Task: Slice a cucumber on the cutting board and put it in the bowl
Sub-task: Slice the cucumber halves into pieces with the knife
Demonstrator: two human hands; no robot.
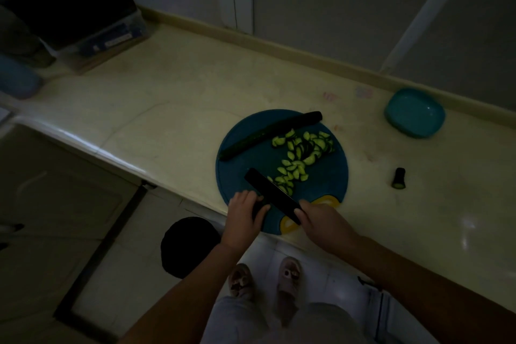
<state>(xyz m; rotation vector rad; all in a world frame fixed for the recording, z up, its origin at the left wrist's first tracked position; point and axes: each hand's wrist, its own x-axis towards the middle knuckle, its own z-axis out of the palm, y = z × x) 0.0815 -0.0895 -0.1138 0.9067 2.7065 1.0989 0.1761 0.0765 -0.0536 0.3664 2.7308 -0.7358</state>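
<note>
The counter (181,98) is a long pale cream stone top with a raised strip along the wall. A round blue cutting board (231,165) lies on it and reaches the near edge. At 2 o'clock from the board, well apart, sits a teal bowl (414,113). At 3 o'clock lies a short cucumber end (398,178). Far away at 10 o'clock stands a clear plastic box (111,36).

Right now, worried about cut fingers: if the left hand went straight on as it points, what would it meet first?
Probably the knife blade, which lies just ahead of the left hand; past it, the cucumber slices. Height is unclear in this dim view.
</note>
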